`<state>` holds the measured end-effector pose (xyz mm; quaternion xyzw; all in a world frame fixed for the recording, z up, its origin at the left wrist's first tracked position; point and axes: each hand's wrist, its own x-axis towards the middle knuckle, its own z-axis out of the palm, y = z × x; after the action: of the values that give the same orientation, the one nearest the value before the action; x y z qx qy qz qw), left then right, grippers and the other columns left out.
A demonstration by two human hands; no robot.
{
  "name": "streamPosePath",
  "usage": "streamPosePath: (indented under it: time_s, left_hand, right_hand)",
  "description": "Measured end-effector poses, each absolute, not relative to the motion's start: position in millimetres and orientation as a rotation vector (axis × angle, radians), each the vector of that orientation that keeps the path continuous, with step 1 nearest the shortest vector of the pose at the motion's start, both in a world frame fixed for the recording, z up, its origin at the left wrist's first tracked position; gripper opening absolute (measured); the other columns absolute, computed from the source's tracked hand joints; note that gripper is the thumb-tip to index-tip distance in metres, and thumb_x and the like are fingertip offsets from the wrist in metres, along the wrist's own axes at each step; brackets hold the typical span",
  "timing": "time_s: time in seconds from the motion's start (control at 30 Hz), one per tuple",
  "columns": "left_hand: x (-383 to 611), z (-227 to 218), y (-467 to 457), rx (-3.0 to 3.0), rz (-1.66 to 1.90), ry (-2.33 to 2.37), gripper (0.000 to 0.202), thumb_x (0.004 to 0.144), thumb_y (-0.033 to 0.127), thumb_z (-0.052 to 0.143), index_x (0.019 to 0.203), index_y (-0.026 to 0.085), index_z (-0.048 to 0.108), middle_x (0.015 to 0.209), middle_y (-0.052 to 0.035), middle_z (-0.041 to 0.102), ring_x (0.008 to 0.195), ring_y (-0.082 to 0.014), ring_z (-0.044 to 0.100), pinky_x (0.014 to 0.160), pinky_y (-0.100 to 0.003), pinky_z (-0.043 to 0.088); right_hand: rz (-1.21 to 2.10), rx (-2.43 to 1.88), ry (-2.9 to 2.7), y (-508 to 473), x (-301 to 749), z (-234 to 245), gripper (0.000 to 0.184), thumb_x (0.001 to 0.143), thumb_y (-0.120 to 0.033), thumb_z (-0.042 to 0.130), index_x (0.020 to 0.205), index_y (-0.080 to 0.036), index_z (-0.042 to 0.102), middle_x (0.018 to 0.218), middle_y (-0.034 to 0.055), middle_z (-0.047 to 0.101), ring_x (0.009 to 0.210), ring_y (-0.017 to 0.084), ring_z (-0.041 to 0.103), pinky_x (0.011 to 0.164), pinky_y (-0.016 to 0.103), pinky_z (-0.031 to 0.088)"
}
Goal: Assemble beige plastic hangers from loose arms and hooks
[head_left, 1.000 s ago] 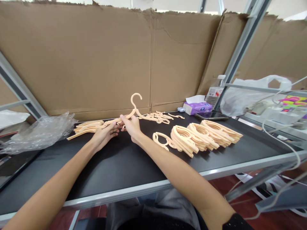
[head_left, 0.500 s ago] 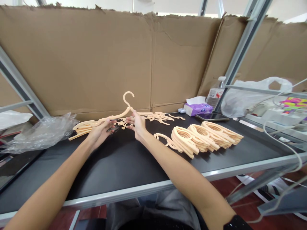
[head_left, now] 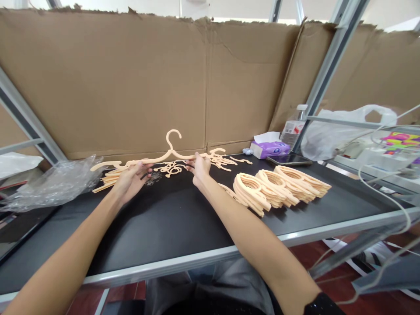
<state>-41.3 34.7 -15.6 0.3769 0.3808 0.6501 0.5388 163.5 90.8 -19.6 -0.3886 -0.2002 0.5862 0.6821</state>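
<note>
I hold a peach plastic hanger (head_left: 164, 154) level above the black table (head_left: 170, 227), its hook pointing up. My left hand (head_left: 131, 179) grips its left arm and my right hand (head_left: 201, 167) grips its right arm. Under the left end lies a stack of the same hangers (head_left: 110, 177). Small loose peach pieces (head_left: 170, 167) lie between my hands, and more (head_left: 226, 159) lie just beyond my right hand.
Overlapping rows of peach ring-shaped pieces (head_left: 282, 186) lie to the right. Crumpled clear plastic (head_left: 49, 183) sits at the left. A tissue pack (head_left: 269, 148), a phone (head_left: 288, 160) and a water bottle (head_left: 293, 127) stand at the back right. Cardboard (head_left: 131, 83) walls the back.
The hanger has shifted left and risen off the stack. My hands have spread apart along its arms, the right one moving right and the left one staying near the stack.
</note>
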Motion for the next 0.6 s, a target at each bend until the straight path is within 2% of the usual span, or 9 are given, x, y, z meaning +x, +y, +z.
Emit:
streamPosePath:
  time_s: [0.1,0.2,0.27,0.33,0.4,0.43,0.5,0.6]
  left_hand:
    - [-44.1,-16.1,36.5,0.889,1.569,0.902,0.016,0.092,0.018,0.06,0.082,0.016,0.073,0.086,-0.0046,0.076,0.079,-0.012,0.067,0.073,-0.023,0.053]
    - [-46.0,-16.7,38.1,0.873,1.596,0.908,0.021,0.094,0.017,0.055,0.082,0.016,0.072,0.084,-0.0047,0.076,0.078,-0.0118,0.067,0.072,-0.022,0.053]
    - [-46.7,-16.9,38.6,0.858,1.607,0.91,0.025,0.096,0.016,0.052,0.082,0.016,0.072,0.084,-0.0048,0.075,0.077,-0.0117,0.067,0.071,-0.022,0.053]
    - [-47.4,-16.8,38.7,0.846,1.616,0.907,0.026,0.097,0.016,0.051,0.082,0.017,0.072,0.085,-0.0048,0.075,0.077,-0.0117,0.067,0.071,-0.022,0.054]
    - [-48.3,-16.7,38.7,0.843,1.628,0.901,0.024,0.096,0.017,0.052,0.083,0.017,0.072,0.086,-0.005,0.075,0.078,-0.0117,0.067,0.071,-0.022,0.054]
    - [-48.7,-16.7,38.7,0.844,1.635,0.9,0.023,0.096,0.017,0.053,0.083,0.017,0.072,0.086,-0.0051,0.075,0.077,-0.0118,0.067,0.07,-0.022,0.054]
    - [-49.5,-16.7,39.1,0.845,1.648,0.899,0.021,0.095,0.017,0.055,0.082,0.016,0.071,0.085,-0.0055,0.075,0.076,-0.0121,0.067,0.069,-0.022,0.054]
    - [-50.3,-17.0,40.8,0.836,1.674,0.908,0.021,0.094,0.015,0.054,0.081,0.015,0.07,0.081,-0.0061,0.073,0.075,-0.0126,0.068,0.068,-0.021,0.055]
  right_hand:
    - [1.275,-0.902,-0.432,91.8,162.1,-22.1,0.03,0.088,-0.014,0.059,0.113,-0.02,0.043,0.067,-0.0051,0.058,0.056,0.012,0.064,0.042,0.017,0.048]
    - [1.255,-0.896,-0.472,88.9,160.7,-21.8,0.054,0.086,-0.01,0.059,0.132,-0.024,0.036,0.07,-0.0063,0.059,0.054,0.011,0.064,0.043,0.016,0.048]
    - [1.266,-0.878,-0.523,86.2,160.8,-20.5,0.058,0.087,-0.011,0.056,0.138,-0.029,0.035,0.071,-0.007,0.06,0.052,0.01,0.063,0.044,0.016,0.048]
    - [1.321,-0.864,-0.58,84.1,161.4,-19.0,0.043,0.091,-0.017,0.054,0.132,-0.027,0.046,0.069,-0.0054,0.061,0.051,0.009,0.063,0.045,0.016,0.048]
    - [1.386,-0.854,-0.619,83.0,161.7,-18.3,0.023,0.093,-0.026,0.053,0.115,-0.022,0.058,0.068,-0.0023,0.062,0.053,0.01,0.062,0.044,0.016,0.048]
    - [1.403,-0.85,-0.628,83.0,161.6,-18.3,0.019,0.094,-0.03,0.053,0.107,-0.02,0.061,0.067,-0.0011,0.062,0.053,0.01,0.061,0.043,0.017,0.047]
    - [1.399,-0.844,-0.63,83.7,161.0,-19.4,0.014,0.093,-0.03,0.055,0.098,-0.019,0.062,0.066,-0.0012,0.062,0.053,0.01,0.06,0.043,0.017,0.048]
    - [1.366,-0.838,-0.623,85.7,159.6,-22.8,0.006,0.092,-0.023,0.056,0.092,-0.019,0.06,0.065,-0.0036,0.059,0.051,0.008,0.057,0.044,0.016,0.047]
